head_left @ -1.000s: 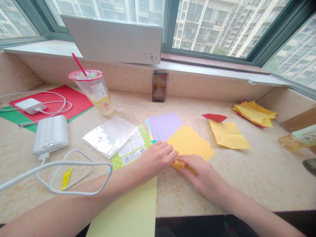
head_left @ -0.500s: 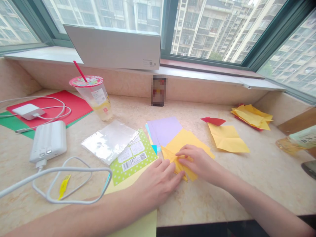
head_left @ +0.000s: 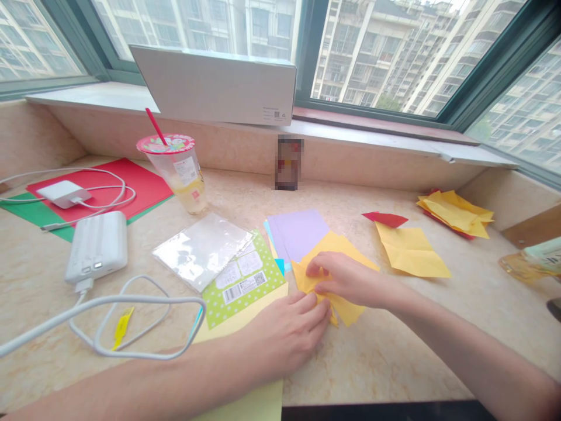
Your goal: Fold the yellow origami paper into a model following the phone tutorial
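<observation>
My left hand [head_left: 287, 333] lies flat on the counter, fingers together, its fingertips pressing the near edge of a folded orange-yellow paper [head_left: 350, 310]. My right hand [head_left: 346, 279] rests on top of that same paper, fingers curled and pressing a fold down. The paper lies over a stack of coloured sheets with a lilac sheet [head_left: 298, 233] on top. A pale yellow sheet [head_left: 252, 403] lies under my left forearm.
A green dotted package [head_left: 245, 283] and a clear wrapper [head_left: 201, 248] lie left of the stack. A drink cup with red straw [head_left: 177, 172], a white power bank [head_left: 97, 245] and cables sit at left. Folded yellow papers [head_left: 412, 251] [head_left: 456, 213] lie right.
My left hand has slid back toward me to the paper's near edge. My right hand moved up and left onto the folded paper. The view shifted slightly.
</observation>
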Demonstrator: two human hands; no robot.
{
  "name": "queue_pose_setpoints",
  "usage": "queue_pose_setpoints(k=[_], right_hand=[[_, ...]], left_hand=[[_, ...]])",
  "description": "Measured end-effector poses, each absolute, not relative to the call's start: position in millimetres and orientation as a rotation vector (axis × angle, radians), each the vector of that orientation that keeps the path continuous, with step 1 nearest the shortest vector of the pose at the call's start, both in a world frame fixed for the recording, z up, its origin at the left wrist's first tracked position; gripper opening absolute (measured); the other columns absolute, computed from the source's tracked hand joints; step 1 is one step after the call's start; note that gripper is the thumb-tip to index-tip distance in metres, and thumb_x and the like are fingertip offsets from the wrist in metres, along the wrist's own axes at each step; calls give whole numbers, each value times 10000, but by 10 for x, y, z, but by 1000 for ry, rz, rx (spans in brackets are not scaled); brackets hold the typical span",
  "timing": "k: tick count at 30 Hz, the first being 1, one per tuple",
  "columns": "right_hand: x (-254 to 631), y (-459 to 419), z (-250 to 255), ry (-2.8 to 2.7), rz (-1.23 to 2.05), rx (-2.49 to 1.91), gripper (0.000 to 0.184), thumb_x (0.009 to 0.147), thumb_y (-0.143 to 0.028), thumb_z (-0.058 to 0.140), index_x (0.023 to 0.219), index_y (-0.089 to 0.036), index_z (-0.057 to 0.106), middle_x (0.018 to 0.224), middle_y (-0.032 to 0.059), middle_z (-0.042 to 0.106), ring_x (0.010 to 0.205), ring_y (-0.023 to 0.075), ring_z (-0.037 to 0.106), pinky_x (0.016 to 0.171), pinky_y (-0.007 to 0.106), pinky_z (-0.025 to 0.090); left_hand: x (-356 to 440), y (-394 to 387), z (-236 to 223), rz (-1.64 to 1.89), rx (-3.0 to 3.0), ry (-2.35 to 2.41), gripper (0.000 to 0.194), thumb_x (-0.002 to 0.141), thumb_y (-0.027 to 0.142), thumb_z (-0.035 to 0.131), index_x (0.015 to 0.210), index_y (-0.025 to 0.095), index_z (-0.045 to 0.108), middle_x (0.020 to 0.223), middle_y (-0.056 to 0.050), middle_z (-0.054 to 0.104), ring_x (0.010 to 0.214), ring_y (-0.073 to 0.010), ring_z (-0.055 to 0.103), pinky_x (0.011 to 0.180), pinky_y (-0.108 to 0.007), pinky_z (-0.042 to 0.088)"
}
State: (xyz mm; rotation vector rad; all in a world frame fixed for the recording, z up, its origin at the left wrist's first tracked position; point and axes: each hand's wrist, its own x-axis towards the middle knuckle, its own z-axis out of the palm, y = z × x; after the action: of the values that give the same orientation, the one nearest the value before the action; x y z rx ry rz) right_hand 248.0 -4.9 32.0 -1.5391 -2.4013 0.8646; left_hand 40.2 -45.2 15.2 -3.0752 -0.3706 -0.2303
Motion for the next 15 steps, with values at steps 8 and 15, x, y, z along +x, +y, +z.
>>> queue_pose_setpoints(k=[8, 15], right_hand=[[2508, 53, 360, -2482, 931, -1505, 210, 743, -122, 706, 939, -198, 705, 953, 27, 737, 872, 203, 682, 734, 290, 507], [2576, -121, 206, -2455, 700, -1293, 125, 888, -125, 666, 870, -208, 757, 886, 27, 716, 849, 175, 665, 789, 310, 507]], left_hand=[[390, -462, 161, -277, -3180, -410, 336, 1011, 181, 449, 1330, 122, 536, 1186, -116, 632, 1045, -264, 573, 915, -379, 465], [349, -418, 213, -266, -3197, -392, 337, 970, 168, 503, 1301, 120, 546, 1082, -107, 635, 1006, -269, 575, 857, -382, 476]])
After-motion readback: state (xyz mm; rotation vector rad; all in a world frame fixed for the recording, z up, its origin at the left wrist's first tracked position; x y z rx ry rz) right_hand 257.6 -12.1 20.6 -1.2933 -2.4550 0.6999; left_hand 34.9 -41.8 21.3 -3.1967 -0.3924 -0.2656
